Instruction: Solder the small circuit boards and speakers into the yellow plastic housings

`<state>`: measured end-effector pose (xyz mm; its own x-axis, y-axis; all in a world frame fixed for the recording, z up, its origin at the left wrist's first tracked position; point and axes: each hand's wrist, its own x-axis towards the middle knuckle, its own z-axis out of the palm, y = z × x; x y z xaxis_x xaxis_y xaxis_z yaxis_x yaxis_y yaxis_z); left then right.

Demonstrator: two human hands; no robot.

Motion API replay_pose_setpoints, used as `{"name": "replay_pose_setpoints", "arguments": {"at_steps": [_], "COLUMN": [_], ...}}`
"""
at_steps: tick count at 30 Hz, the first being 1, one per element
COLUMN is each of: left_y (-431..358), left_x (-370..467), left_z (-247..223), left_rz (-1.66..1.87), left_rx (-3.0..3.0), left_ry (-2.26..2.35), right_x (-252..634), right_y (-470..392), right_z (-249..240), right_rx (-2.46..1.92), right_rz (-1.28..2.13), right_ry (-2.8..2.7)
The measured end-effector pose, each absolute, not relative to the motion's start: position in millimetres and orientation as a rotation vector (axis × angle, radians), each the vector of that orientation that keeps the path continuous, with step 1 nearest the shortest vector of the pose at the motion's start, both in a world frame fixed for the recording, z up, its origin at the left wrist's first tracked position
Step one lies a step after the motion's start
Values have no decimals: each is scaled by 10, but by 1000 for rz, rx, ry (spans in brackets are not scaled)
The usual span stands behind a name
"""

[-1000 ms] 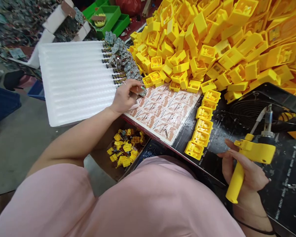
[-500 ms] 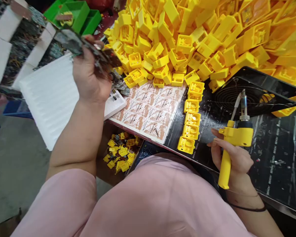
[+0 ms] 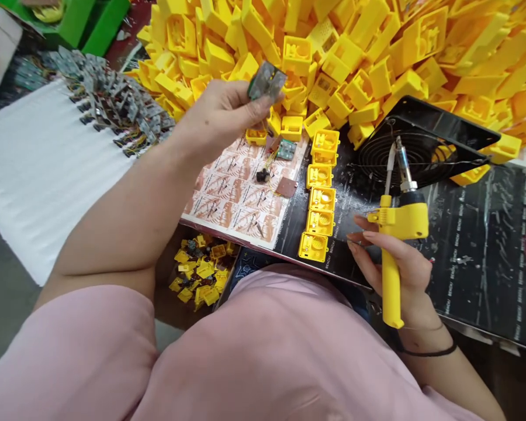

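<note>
– Left hand [image 3: 214, 120] has moved from the far end of the foam tray [image 3: 26, 155] to the near edge of the yellow box heap [image 3: 339, 58]. A wired board [image 3: 286, 149] and a brown board [image 3: 286, 187] now lie on the printed sheet [image 3: 217, 184], which showed neither half a second ago.

– State of the fingers?

– Left: pinched on a circuit board [image 3: 267, 82], raised above the far part of the sheet. Right hand [image 3: 407, 263]: closed around the handle of the yellow soldering gun [image 3: 409, 221], above the desk [image 3: 477, 234], beside the box row [image 3: 322, 200].

– Handling properties?

– Board: judged light, stiff and fragile. Grip by the edges; keep pressure off the parts. Wires: soft, likely to snag. Gun: judged rigid and moderately light, with a smooth handle. Hold by the handle only; treat the metal tip [image 3: 403, 158] as hot.

– Orientation?

– Gun: long axis runs away from the body, handle end nearest, metal tip farthest, pointing towards the fan [image 3: 447, 120] and slightly left. Circuit board: tilted, broad face towards the viewer, outer edge pointing away from the left wrist. Its long axis cannot be determined; the fingers cover part of it.
</note>
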<state>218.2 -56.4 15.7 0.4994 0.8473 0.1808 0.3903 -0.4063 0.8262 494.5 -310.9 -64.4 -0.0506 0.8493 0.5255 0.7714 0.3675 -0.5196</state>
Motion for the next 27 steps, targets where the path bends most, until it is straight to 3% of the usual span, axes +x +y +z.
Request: {"name": "replay_pose_setpoints", "arguments": {"at_steps": [4,7,10,15,22,27], "left_y": [-703,-878,-1151,-1532,-1724,-1918], "left_x": [2198,2326,2513,2604,2349,2428], "left_z": [272,188,100,51,-276,-392], "left_rz": [466,63,-70,125,491,821], "left_rx": [1970,1978,1961,1790,1375,1816], "left_ry": [724,583,580,654,629,655], "right_x": [4894,4785,4638,4472,4400,4346], "right_y": [-3145,-3070,-2954,-2829,-2836,-2843], "right_z": [-536,-456,-425,-476,-407,-441], "right_rx": [-1348,-1288,-1230,-1205,-1134,-1153], "right_rz": [297,233,203,147,328,366], "right_ry": [-1784,-1776,-1778,-1679,-1346,-1371]}}
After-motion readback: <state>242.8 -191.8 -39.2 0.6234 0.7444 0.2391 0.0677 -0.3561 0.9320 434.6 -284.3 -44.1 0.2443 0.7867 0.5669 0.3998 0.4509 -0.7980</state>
